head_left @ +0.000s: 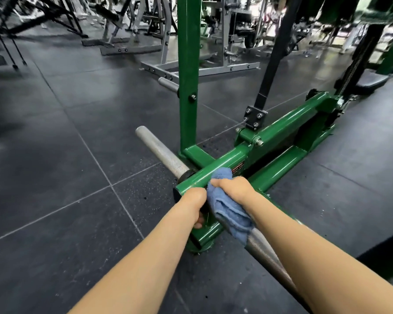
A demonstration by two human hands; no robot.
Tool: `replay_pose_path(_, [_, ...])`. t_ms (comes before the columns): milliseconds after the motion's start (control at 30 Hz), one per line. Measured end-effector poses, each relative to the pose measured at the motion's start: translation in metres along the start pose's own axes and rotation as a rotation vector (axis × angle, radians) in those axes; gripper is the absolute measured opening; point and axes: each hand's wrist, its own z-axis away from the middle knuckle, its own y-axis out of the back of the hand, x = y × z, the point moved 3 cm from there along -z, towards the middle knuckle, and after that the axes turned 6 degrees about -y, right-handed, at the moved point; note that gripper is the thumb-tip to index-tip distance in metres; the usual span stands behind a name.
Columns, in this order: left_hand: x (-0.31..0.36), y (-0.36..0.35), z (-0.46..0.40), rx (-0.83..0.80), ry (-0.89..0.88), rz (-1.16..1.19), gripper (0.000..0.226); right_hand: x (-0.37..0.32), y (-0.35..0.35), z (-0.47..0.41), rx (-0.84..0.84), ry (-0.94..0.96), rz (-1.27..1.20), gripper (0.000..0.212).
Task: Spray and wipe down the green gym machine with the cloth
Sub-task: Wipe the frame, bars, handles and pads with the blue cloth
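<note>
Wiping step in hand. Right hand (233,188) grips crumpled blue terry cloth (227,207), pressed on glossy green steel machine tube (216,169) low over the floor. Left hand (194,200) curls round something hidden, possibly the sprayer. Next: likely continue wiping along tube.

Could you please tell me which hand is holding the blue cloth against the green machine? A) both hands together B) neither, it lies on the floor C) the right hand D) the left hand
C: the right hand grips the blue cloth on the green tube, while the left hand grips a dark part beside it.
</note>
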Motion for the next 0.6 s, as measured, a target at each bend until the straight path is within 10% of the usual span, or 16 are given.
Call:
replay_pose_path(167, [-0.010,0.002,0.021,0.368,-0.529,-0.998,0.019,0.005,-0.008,0.033,0.313,0.275,0.324,0.068])
replay_pose_path(300, [-0.024,0.000,0.013,0.516,-0.902,-1.307,0.019,-0.006,-0.013,0.047,0.462,0.441,0.510,0.041])
replay_pose_path(600, [-0.017,-0.001,0.002,0.373,-0.901,-1.533,0.066,0.020,0.012,-0.021,-0.186,-0.155,-0.082,0.019])
